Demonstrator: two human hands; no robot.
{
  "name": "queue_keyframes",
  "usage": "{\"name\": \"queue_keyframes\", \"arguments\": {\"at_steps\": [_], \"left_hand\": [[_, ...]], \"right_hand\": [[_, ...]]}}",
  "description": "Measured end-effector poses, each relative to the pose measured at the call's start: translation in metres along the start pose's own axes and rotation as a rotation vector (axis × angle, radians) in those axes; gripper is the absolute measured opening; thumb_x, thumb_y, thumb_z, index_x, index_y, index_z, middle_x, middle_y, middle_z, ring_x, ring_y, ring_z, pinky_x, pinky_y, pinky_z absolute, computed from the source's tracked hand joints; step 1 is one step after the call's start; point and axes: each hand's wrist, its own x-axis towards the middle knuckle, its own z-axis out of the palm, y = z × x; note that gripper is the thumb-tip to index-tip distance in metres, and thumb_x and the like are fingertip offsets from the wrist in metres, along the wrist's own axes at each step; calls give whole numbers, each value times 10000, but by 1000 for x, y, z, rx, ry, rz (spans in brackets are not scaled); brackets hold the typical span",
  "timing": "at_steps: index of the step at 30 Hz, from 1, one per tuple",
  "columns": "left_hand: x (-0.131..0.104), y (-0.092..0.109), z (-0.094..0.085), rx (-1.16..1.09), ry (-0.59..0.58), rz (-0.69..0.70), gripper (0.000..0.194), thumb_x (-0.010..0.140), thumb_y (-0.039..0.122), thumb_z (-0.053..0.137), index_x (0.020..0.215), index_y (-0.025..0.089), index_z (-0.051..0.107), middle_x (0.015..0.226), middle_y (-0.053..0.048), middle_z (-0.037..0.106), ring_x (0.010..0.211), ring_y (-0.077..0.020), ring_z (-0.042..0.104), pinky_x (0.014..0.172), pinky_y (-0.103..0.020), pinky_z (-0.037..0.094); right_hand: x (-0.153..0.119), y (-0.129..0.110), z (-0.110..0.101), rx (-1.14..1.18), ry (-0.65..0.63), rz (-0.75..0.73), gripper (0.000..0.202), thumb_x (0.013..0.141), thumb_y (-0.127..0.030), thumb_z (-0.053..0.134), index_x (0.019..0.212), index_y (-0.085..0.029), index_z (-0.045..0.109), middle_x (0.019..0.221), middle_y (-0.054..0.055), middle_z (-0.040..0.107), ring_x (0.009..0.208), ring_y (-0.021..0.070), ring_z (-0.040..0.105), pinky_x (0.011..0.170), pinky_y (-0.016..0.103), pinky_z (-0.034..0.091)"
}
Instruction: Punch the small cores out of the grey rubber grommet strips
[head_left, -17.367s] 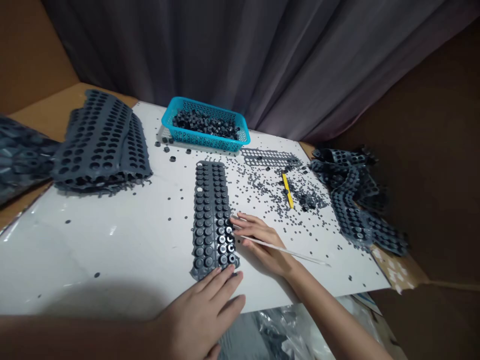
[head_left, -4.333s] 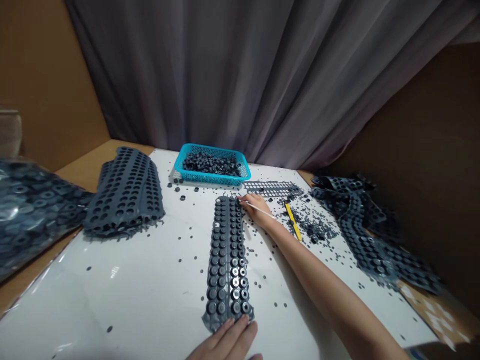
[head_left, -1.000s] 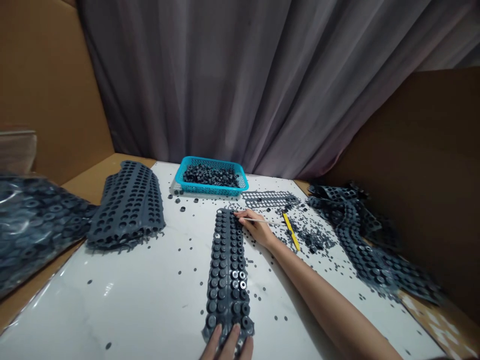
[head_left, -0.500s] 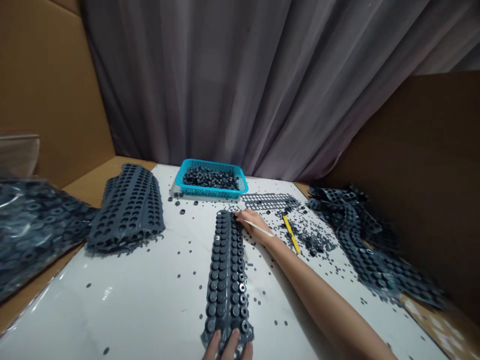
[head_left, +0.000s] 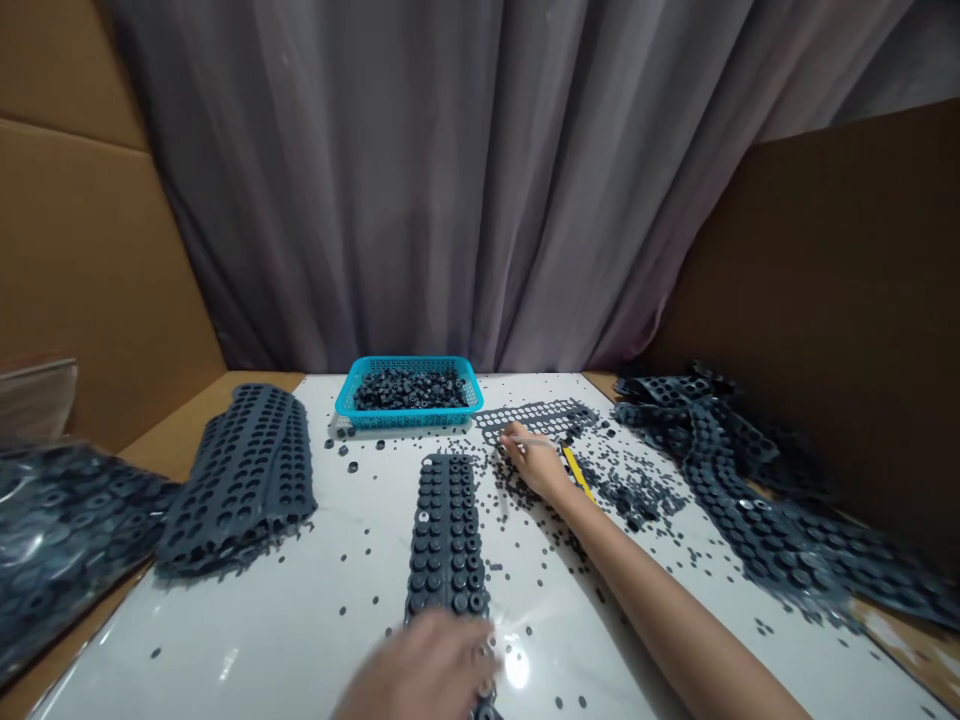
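Left one of the hands (head_left: 420,668) blurred, studded strip (head_left: 448,540) partly hidden behind it, plastic bag (head_left: 64,545) cut off

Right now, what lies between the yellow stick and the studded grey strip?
The right hand holding a thin whitish rod, and small dark discs (head view).

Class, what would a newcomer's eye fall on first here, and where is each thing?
First comes the turquoise basket of small dark parts at the back of the white tabletop. The yellow bar stands out beside the right hand. Then the long studded strip in the middle, partly hidden by the blurred left hand.
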Motion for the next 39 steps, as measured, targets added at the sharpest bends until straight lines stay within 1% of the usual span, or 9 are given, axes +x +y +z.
{"name": "queue_keyframes", "arguments": {"at_steps": [4,8,11,16,19,22,29,35,39], "left_hand": [[75,-60,-29,-86,272,-249,236,823,207,501,1018,204,634,1100,-64,640,1084,-249,541,938,-406,428],[127,-123,-21,-99,287,-330,189,814,228,520,926,173,662,991,-91,652,991,-284,567,858,-417,440],[139,-144,-8,-137,233,-287,134,774,237,589,839,190,696,896,-55,663,920,-254,585,821,-359,443],[141,-149,5,-177,215,-275,126,764,254,619,820,203,720,884,-43,650,925,-250,563,826,-356,419],[141,-151,8,-192,221,-293,129,779,278,625,832,213,723,890,-42,641,920,-251,549,824,-365,409],[142,-152,9,-211,228,-300,120,792,293,632,828,224,724,883,-35,632,912,-247,542,807,-358,407],[141,-150,9,-259,261,-305,105,806,287,634,804,232,723,854,-26,622,891,-235,533,768,-338,415],[140,-152,11,-273,278,-310,92,810,285,648,811,245,731,855,-19,622,888,-229,528,766,-341,411],[140,-152,10,-268,284,-305,82,807,270,653,811,239,729,853,-19,620,885,-227,528,763,-340,415]], "right_hand": [[-1,-1,-18,64,41,100,190,866,-366,482,737,-235,528,582,9,543,529,175,495,512,258,287],[4,-8,-18,216,38,129,214,847,-341,491,671,-220,504,560,4,530,548,170,516,537,262,343],[9,-15,-3,391,-42,114,230,851,-371,475,694,-211,528,626,10,602,618,176,582,587,273,436],[12,-21,29,601,-136,131,216,811,-402,553,783,-188,572,690,11,642,676,167,616,616,268,486],[8,-19,37,653,-131,154,218,796,-401,604,778,-184,606,693,4,607,651,153,572,595,261,459],[4,-18,36,694,-126,149,214,808,-407,620,786,-194,622,721,4,593,682,156,556,626,271,454],[2,-22,29,883,-212,169,238,817,-444,632,789,-212,587,974,50,682,999,219,617,894,376,477],[1,-25,28,911,-231,212,232,845,-448,600,810,-225,542,918,29,698,945,200,645,895,368,474],[9,-19,13,714,-157,184,224,869,-441,560,809,-226,537,902,35,688,945,216,635,827,354,479]]}}
